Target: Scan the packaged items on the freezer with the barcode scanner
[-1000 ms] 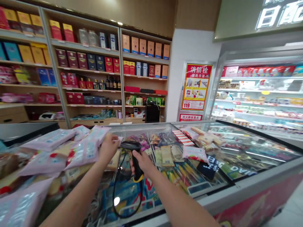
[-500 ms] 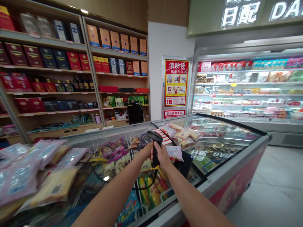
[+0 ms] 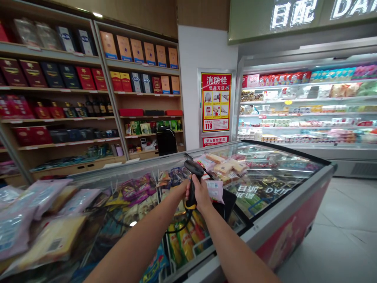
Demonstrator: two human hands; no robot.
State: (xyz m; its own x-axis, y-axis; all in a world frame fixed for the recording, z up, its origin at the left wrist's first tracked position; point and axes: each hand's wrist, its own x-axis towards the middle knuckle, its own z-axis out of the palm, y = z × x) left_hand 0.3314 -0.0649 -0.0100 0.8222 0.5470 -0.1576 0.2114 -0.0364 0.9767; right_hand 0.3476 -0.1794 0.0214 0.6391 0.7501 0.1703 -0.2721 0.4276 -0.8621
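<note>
A black-and-yellow barcode scanner (image 3: 194, 168) is held upright over the freezer's glass top, its cable curving down to the left. My right hand (image 3: 201, 192) wraps the scanner's handle from the right. From the left, my left hand (image 3: 185, 188) closes on the same handle, its fingers partly hidden. Just beyond my right hand lies a pink-and-white packet (image 3: 216, 191), on a dark flat object (image 3: 229, 202). Farther back, several packs of bread (image 3: 225, 167) rest on the glass.
The chest freezer (image 3: 282, 239) with frozen packets inside spans the front. Bagged bread (image 3: 48, 239) is piled at left. Wooden shelves (image 3: 141, 100) of boxes and bottles stand behind, a lit refrigerated display (image 3: 306, 106) at right. Pale floor tiles (image 3: 341, 228) lie beside the freezer.
The view has shifted slightly, so most background things sit a little farther left. Both hands still grip the scanner, which now tilts somewhat differently, with its head turned a little more to the right.
</note>
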